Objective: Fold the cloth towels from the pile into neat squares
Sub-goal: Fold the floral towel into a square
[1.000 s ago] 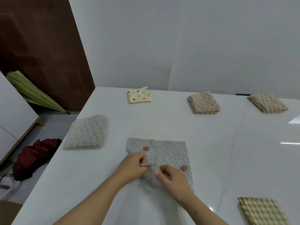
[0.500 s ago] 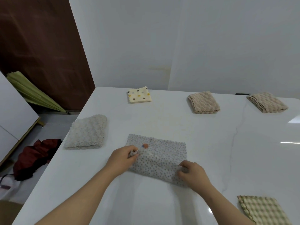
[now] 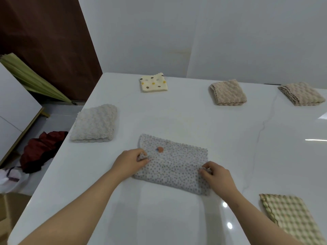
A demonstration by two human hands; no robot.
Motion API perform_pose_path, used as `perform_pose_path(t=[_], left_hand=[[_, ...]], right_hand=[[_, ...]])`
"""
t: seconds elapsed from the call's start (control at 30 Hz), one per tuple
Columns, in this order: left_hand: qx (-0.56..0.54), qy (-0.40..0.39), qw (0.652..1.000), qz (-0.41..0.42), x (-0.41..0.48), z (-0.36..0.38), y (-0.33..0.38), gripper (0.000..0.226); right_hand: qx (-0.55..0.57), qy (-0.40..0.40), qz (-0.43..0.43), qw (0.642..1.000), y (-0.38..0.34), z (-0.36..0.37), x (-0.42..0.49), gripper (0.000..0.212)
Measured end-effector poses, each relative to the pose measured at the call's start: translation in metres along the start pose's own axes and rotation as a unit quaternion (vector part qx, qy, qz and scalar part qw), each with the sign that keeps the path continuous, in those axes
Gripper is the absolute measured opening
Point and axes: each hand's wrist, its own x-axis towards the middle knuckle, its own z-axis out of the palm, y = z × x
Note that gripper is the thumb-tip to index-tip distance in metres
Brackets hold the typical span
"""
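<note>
White table (image 3: 177, 117), frame centre: my left hand (image 3: 129, 163) and right hand (image 3: 217, 175) pinch dotted towel (image 3: 173, 172) ends, half-folded; next fold needs ends matched squarely.

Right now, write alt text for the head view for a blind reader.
The left hand and right hand pinch opposite ends of a grey dotted cloth towel, half-folded on a glossy white table. Five folded towels surround it: fluffy cream, polka-dot cream, two beige, one green checked.

No readable text, label or number anywhere.
</note>
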Motion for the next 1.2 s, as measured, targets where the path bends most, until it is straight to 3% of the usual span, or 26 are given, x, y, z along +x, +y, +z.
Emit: perform_pose_path(t=[0.1,0.2,0.3,0.43,0.6,0.8,0.93,1.1,1.2], left_hand=[[-0.037,0.016,0.999,-0.006,-0.001,-0.001,0.0,0.007],[-0.06,0.015,0.998,0.0,0.0,0.001,0.003,0.012],[-0.008,0.013,1.0,0.008,0.002,0.003,0.005,0.019],[0.063,0.001,0.998,0.027,0.001,0.006,0.003,0.01],[-0.01,0.011,1.0,-0.009,0.002,0.001,0.001,0.01],[-0.147,0.045,0.987,-0.033,0.015,-0.011,0.011,0.007],[-0.129,0.04,0.988,-0.077,0.024,-0.011,0.012,0.018],[-0.261,-0.071,0.955,-0.125,0.021,-0.014,0.011,0.022],[-0.256,-0.093,0.955,-0.115,0.018,-0.018,0.007,0.016]], right_hand=[[0.048,0.045,-0.01,0.998,-0.004,0.002,0.0,0.011],[0.069,0.035,-0.005,0.997,-0.006,0.004,0.003,0.012],[0.064,0.037,0.006,0.997,-0.006,0.004,0.005,0.013],[0.066,0.044,0.03,0.996,-0.004,0.006,0.004,0.014],[0.08,0.035,0.032,0.996,-0.004,0.003,0.002,0.014],[0.198,0.066,0.052,0.977,-0.008,-0.006,0.006,0.013],[0.22,0.072,0.082,0.969,-0.009,-0.007,0.014,0.011],[0.189,0.064,0.105,0.974,-0.008,-0.001,0.022,0.012],[0.162,0.063,0.104,0.979,-0.007,0.002,0.025,0.014]])
